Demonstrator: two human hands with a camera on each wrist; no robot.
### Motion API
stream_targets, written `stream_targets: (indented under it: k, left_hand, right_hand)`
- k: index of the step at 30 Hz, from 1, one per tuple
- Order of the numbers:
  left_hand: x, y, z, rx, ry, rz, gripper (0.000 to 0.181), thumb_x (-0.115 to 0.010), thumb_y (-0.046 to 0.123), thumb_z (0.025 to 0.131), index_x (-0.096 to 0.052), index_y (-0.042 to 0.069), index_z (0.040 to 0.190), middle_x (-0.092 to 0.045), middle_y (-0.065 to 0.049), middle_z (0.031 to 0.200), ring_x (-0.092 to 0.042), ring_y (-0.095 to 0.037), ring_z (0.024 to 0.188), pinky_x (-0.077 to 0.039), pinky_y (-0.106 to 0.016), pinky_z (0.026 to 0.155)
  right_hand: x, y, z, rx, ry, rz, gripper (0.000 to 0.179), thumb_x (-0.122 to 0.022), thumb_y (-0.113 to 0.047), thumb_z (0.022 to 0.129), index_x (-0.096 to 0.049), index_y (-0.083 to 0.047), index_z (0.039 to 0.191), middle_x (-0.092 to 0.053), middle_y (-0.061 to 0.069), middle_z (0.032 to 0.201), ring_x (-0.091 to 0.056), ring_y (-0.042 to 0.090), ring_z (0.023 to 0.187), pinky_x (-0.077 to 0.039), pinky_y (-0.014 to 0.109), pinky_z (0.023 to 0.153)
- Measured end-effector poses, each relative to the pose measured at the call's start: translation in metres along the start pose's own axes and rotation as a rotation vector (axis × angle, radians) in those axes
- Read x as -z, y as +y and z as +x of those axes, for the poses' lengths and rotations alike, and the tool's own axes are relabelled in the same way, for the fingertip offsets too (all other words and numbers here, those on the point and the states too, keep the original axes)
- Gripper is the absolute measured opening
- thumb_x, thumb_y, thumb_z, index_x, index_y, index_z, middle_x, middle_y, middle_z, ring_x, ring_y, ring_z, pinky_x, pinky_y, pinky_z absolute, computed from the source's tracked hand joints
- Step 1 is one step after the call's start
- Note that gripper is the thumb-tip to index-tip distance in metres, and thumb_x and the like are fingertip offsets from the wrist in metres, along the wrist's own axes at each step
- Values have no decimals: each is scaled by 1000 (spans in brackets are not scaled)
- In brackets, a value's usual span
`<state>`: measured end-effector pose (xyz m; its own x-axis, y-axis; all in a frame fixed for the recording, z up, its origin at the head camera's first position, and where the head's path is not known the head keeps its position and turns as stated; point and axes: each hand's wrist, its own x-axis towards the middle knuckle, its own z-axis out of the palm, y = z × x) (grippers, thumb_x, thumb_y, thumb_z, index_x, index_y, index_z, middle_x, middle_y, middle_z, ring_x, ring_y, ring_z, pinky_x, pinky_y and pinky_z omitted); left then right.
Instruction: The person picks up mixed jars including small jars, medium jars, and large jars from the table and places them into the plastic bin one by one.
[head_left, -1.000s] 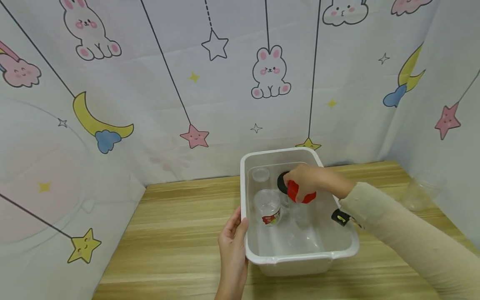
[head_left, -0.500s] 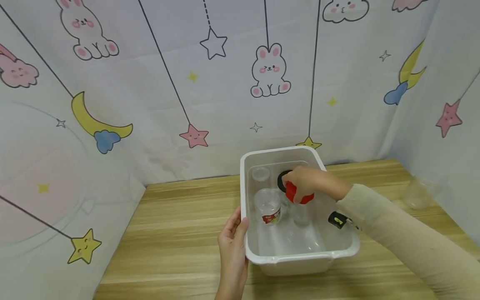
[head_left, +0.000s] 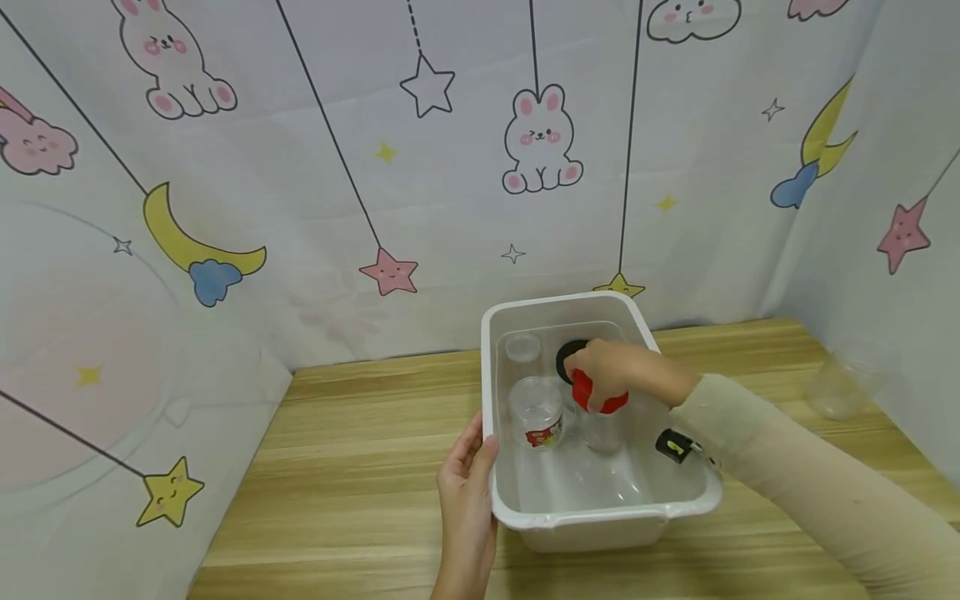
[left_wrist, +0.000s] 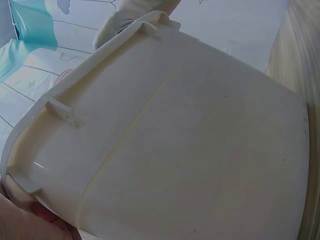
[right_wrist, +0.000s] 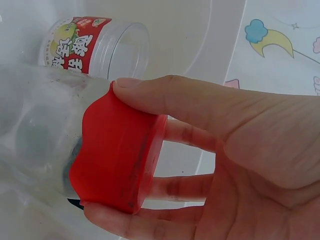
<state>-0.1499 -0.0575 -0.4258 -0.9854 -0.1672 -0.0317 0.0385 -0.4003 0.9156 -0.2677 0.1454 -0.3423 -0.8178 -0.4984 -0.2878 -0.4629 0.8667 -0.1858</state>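
A white plastic bin (head_left: 486, 375) stands on the wooden table. My left hand (head_left: 467, 492) holds its left rim, thumb over the edge and fingers along the outer wall. In the left wrist view the bin's outer side (left_wrist: 190, 130) hides most of that hand. Inside the bin, my right hand (head_left: 609, 371) grips the red lid (right_wrist: 117, 150) of a clear jar (right_wrist: 35, 120), thumb on one side and fingers on the other. Beside it stand an open clear jar with a red label (head_left: 536, 408), another clear container (head_left: 522, 354) and a black-lidded one (head_left: 567, 360), partly hidden by my right hand.
On the table (head_left: 360, 467), to the right of the bin, a clear container (head_left: 846, 387) stands near the side curtain. A printed curtain (head_left: 450, 208) hangs close behind the bin. A black tag-like piece (head_left: 673, 445) lies by the right sleeve, over the bin's wall.
My right hand and the red-lidded jar have shifted slightly down and towards me inside the bin. The left hand keeps its hold on the rim.
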Motion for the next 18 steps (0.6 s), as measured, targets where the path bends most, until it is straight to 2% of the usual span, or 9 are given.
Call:
stream_targets:
  k: [9,18]
  left_hand:
    - [0,-2,2,-15,-3,8,43,-53,4,100,-49,-7,141,-53,-23,140,-56,-22,121,-51,-28,94]
    - [0,-2,2,5,6,-9,42,-53,3,101,-50,-5,141,-54,-22,139,-57,-20,119,-52,-29,94]
  right_hand:
    - [-4,1,1,-11,4,12,36,-86,-10,75,-64,-7,104,-62,10,97,-58,28,94,-59,37,71]
    - [-8,2,0,8,13,-3,36,-85,-8,74,-63,-7,102,-62,9,97,-58,27,94,-59,37,71]
